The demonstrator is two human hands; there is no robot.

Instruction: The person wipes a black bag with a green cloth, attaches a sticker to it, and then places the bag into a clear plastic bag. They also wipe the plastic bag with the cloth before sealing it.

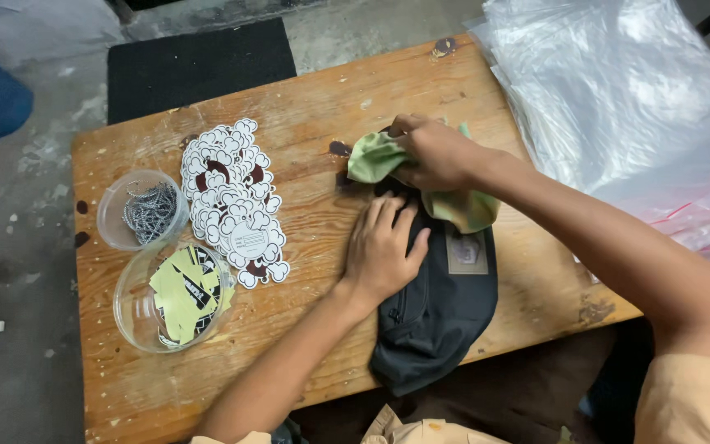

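Note:
A dark grey pouch with a zip and a square patch (441, 300) lies on the wooden table (314, 99), its lower end hanging over the near edge. My left hand (381, 247) rests flat on the pouch's left side, fingers spread. My right hand (435, 154) grips a light green cloth (375, 156) at the pouch's far end; part of the cloth drapes below my wrist over the pouch.
To the left lies a spread of white cloud-shaped stickers (233, 197). A clear bowl of small metal chains (143, 211) and a clear bowl of yellow and black tags (176, 296) stand near the left edge. A stack of clear plastic bags (634, 107) covers the right end.

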